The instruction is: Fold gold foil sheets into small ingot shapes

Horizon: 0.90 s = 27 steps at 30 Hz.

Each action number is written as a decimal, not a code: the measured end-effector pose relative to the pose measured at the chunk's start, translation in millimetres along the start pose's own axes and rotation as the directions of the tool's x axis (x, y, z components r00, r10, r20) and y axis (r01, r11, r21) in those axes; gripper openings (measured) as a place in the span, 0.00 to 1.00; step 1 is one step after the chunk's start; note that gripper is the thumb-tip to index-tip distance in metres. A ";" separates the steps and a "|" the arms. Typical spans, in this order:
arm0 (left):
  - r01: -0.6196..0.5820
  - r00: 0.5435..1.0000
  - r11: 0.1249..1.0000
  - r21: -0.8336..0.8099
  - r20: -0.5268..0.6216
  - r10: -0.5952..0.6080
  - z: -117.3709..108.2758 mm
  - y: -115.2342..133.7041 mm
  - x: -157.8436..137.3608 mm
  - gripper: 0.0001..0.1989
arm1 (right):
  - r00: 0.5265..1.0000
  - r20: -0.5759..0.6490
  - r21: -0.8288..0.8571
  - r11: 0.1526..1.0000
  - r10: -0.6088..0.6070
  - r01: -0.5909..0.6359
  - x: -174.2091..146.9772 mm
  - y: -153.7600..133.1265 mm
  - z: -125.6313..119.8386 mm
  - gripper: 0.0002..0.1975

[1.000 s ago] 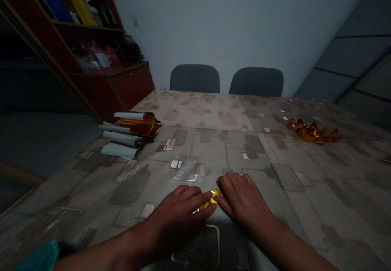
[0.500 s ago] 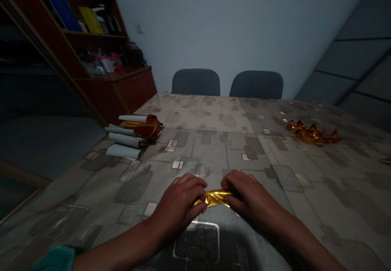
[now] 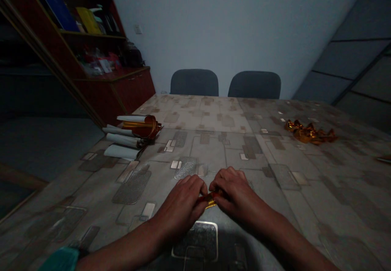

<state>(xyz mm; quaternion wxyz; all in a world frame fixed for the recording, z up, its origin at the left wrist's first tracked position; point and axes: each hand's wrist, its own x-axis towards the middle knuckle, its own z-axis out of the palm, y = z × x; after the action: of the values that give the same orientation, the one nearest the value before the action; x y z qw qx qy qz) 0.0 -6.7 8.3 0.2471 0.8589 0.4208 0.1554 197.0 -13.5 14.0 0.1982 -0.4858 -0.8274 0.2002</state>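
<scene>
Between my hands, just above the near part of the table, is a small folded piece of gold foil paper [image 3: 210,202]. My left hand [image 3: 186,199] pinches its left end between thumb and fingers. The right end is gripped by my right hand [image 3: 233,191], whose fingers curl over it. Only a short strip of shiny gold shows in the gap; the fingers hide the rest.
On the left of the table [image 3: 189,144] lies a stack of curled foil sheets [image 3: 134,136], pale on one side. Several folded gold foil pieces [image 3: 310,132] sit in a cluster at the right. Two grey chairs [image 3: 194,82] stand beyond the far edge, and a red cabinet [image 3: 134,89] at far left.
My right hand has moved left toward my left hand, so the gap between them is narrower. Less of the gold foil paper shows now.
</scene>
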 end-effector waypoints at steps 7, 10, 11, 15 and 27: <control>0.136 0.972 0.665 -0.734 -0.030 -0.232 -7.9 -3.5 6.1 0.08 | 0.978 0.060 0.568 0.799 0.202 -0.199 1.0 5.6 -2.1 0.06; 0.122 0.968 0.244 -0.962 0.062 -0.242 -10.9 -6.4 6.7 0.18 | 0.950 0.142 0.841 0.472 0.279 -0.264 0.7 9.1 -0.5 0.09; 0.140 0.971 0.160 -0.977 0.103 -0.216 -9.8 -6.9 6.4 0.19 | 0.945 0.149 0.878 0.400 0.290 -0.261 0.5 9.8 0.4 0.12; 0.176 0.972 0.120 -0.977 0.153 -0.181 2.5 -7.2 6.9 0.19 | 0.934 0.173 0.927 0.268 0.311 -0.261 -0.4 9.2 5.9 0.17; 0.165 0.929 0.274 -0.947 0.056 -0.366 6.1 -1.6 8.5 0.17 | 0.965 0.184 0.919 0.315 0.186 -0.236 -1.8 7.2 5.0 0.15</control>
<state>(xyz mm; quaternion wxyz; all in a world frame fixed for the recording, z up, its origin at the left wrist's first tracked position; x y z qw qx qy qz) 7.0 -0.9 2.8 0.6826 0.4546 0.4092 0.4000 200.4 -12.6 5.8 0.3940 -0.3839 -0.4975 0.6708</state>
